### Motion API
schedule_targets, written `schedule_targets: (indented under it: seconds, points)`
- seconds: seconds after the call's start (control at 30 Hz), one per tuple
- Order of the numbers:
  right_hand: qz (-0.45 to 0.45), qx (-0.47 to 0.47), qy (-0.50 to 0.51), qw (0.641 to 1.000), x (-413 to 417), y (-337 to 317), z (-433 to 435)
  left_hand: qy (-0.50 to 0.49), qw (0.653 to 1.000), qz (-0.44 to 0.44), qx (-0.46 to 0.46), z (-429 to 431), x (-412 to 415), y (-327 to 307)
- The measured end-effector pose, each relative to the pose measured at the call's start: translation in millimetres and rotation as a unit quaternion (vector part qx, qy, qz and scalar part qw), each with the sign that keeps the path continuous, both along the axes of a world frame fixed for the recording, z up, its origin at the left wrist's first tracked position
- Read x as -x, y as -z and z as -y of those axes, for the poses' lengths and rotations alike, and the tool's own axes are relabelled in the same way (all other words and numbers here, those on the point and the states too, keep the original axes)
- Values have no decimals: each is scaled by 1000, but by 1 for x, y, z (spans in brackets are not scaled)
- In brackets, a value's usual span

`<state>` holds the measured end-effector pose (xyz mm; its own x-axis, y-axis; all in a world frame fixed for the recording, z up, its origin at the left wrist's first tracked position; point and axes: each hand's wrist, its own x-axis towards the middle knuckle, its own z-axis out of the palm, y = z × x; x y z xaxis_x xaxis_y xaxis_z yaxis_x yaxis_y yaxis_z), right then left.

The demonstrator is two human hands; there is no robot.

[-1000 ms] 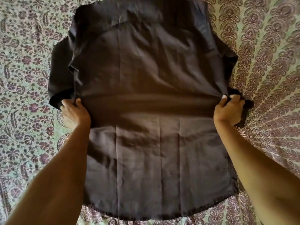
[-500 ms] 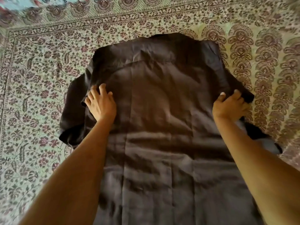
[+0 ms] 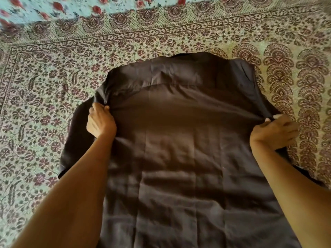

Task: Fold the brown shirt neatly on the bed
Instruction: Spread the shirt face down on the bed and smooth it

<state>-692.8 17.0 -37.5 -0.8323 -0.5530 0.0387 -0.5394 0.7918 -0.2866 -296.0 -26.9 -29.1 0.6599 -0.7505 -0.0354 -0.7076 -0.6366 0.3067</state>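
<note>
The brown shirt (image 3: 182, 140) lies back side up on the bed, collar end away from me, hem running off the bottom of the view. My left hand (image 3: 100, 120) grips the shirt's left edge just below the shoulder, fingers curled round the cloth. At the right edge near the armhole, my right hand (image 3: 274, 131) pinches the fabric between thumb and fingers. The cloth between the two hands is pulled taut, with creases running across. The left sleeve (image 3: 71, 144) lies beside my left forearm. The right sleeve is mostly hidden under my right arm.
A patterned floral bedspread (image 3: 44, 104) covers the bed all around the shirt. A light blue cloth with red flowers (image 3: 71, 8) lies along the far edge at the top.
Both hands slid up the shirt's sides from mid-body to the shoulders. The left hand, flat on the cloth half a second ago, now grips the edge. The view tilted up toward the collar.
</note>
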Motion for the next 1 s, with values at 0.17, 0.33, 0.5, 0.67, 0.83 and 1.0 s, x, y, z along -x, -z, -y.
schedule_targets:
  seconds: [0.17,0.33,0.5,0.67,0.83,1.0]
  points:
    - [-62,51,-117,990,-7,-12,29,73,993,76,59,24,5,-4]
    - [5,57,-186,981,-24,-2,91,136,990,22,32,79,13,0]
    - [53,36,-126,990,-21,0,135,76,995,-48,-45,117,15,2]
    - [94,83,-72,989,1,-1,164,28,995,-100,0,143,-7,-4]
    - [-6,67,-125,990,-10,3,161,22,999,-28,19,143,6,-4]
    - [-35,148,-365,919,-27,3,177,210,976,1,63,155,38,-7]
